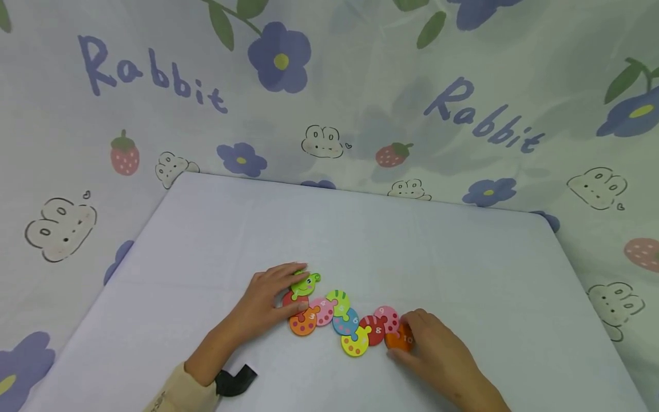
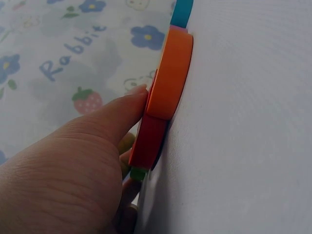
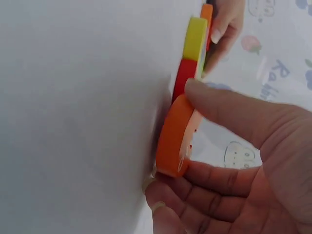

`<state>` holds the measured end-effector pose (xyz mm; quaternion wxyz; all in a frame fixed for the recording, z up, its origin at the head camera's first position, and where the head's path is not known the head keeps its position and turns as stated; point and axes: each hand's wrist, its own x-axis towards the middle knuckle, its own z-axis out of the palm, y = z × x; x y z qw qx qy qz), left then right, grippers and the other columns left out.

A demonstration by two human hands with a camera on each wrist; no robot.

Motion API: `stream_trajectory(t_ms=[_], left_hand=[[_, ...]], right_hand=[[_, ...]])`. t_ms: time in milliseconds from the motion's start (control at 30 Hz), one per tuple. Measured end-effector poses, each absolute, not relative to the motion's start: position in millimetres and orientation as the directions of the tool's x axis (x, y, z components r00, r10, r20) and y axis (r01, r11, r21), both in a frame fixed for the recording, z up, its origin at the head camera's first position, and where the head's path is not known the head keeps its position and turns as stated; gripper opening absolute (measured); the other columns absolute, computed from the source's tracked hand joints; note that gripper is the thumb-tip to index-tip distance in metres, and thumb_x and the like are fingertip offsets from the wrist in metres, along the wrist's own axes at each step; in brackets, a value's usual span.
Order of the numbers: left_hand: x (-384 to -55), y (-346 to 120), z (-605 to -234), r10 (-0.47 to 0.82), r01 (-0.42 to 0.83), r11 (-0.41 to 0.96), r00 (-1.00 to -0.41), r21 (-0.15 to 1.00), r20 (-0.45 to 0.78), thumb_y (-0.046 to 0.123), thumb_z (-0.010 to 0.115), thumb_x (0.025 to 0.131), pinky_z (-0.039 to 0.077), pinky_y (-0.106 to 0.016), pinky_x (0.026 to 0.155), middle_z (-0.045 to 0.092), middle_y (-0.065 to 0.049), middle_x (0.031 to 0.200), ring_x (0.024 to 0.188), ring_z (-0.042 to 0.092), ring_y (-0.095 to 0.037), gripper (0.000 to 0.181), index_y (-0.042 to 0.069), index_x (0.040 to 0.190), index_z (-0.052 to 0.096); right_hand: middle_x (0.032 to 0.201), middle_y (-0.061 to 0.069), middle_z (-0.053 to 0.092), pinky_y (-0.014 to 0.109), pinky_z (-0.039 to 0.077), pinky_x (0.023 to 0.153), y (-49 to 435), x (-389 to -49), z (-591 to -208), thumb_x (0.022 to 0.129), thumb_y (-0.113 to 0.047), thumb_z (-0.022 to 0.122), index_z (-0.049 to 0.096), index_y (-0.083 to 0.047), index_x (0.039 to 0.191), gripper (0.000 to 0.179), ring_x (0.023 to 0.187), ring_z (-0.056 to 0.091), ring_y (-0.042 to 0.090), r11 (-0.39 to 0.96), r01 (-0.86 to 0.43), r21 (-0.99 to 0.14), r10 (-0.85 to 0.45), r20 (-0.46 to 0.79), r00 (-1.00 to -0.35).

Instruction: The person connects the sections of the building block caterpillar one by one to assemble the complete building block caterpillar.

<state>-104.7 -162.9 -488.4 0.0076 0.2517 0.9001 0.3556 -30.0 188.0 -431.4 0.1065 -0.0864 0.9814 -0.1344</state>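
Note:
A wooden caterpillar puzzle of round numbered pieces lies on the white table, its links joined in a winding row. My left hand (image 1: 268, 294) grips the head end, fingers around the green smiling head piece (image 1: 307, 284) and thumb on the red piece (image 2: 150, 139) behind it. Below the thumb sits the orange piece (image 1: 302, 324) marked 3. At the tail end, my right hand (image 1: 437, 349) holds the orange piece (image 3: 173, 136) marked 10 between thumb and fingers. Beside it are the pink 9 piece (image 1: 387, 318) and the red 8 piece (image 1: 372, 330).
Pink, light green, blue and yellow pieces (image 1: 355, 342) form the middle of the row. A black strap (image 1: 237, 381) lies by the left sleeve (image 1: 187, 389). The white table (image 1: 360, 240) ends at a printed rabbit-and-flower curtain (image 1: 355, 74) behind and beside it.

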Motion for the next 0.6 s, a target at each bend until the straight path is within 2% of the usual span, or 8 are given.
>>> stream_trajectory(t_ms=[133,400,600], left_hand=[[-105.1,-163.0,-488.8,0.458,0.449,0.619,-0.873,0.644,0.168,0.050,0.078,0.092,0.034,-0.055,0.104,0.048,0.006,0.159,0.149,0.038,-0.022,0.067,0.023,0.150,0.061],[-103.9,-162.3,-486.7,0.454,0.443,0.615,-0.875,0.653,0.166,0.049,0.079,0.092,0.033,-0.055,0.104,0.048,0.005,0.159,0.149,0.039,-0.023,0.066,0.022,0.149,0.061],[-103.7,-162.2,-487.2,0.450,0.444,0.620,-0.877,0.647,0.172,0.046,0.081,0.091,0.033,-0.053,0.103,0.048,0.005,0.159,0.148,0.040,-0.023,0.067,0.022,0.149,0.061]], right_hand=[[0.095,-0.007,0.057,0.029,0.055,0.076,186.2,-29.7,-433.7,0.072,-0.042,0.097,0.065,-0.011,0.114,0.061,0.084,0.049,0.009,0.953,-0.116,-0.282,-0.173,-0.186,-0.967],[0.097,-0.004,0.053,0.029,0.055,0.076,185.0,-33.7,-435.8,0.070,-0.042,0.098,0.068,-0.012,0.105,0.055,0.090,0.048,0.014,0.962,-0.127,-0.241,-0.170,-0.168,-0.971],[0.098,-0.003,0.055,0.031,0.055,0.075,193.5,-44.0,-437.7,0.073,-0.038,0.096,0.069,-0.010,0.108,0.053,0.090,0.050,0.015,0.957,-0.096,-0.274,-0.144,-0.163,-0.976]])
